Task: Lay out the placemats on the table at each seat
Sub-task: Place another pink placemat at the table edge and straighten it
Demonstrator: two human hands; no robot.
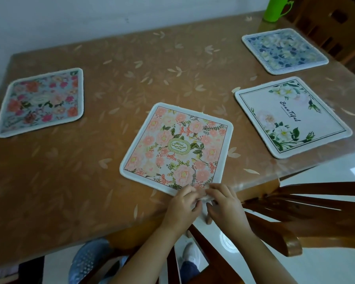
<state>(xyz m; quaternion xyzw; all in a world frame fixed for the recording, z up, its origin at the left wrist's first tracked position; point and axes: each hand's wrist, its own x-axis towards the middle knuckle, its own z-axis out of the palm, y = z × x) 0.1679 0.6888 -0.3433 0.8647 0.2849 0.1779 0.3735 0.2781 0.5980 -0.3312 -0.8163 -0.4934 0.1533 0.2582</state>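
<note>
At the near table edge: a square peach-flowered cloth placemat with a green oval "GARDEN" badge [176, 146] lies flat, turned corner-on, its nearest corner reaching the edge.
Left hand [182, 206]: fingers curled, pinching that nearest corner from the left side.
Right hand [225, 203]: fingers bent over the same corner from the right, thumb tucked below; the two hands touch each other there.
Table: a brown top with a pale leaf pattern under a glossy clear sheet [131, 68].
Right side, near: a white square placemat with green-leaved white blooms and the script "Beautiful" [291, 117], flat, just beside the peach one but apart from it.
Right side, far: a blue-grey square placemat with pale blossoms [284, 51], flat, close behind the white one.
Left side: a light blue square placemat with red and pink roses [41, 101], flat, well apart from the rest.
Far right corner: a bright green plastic mug [275, 9], upright, handle to the right.
Seats: a dark wooden slatted chair [295, 212] just right of the hands; another wooden chair back [336, 27] behind the blue-grey mat.
Floor: a white shoe [191, 253] on pale glossy tile below the arms.
</note>
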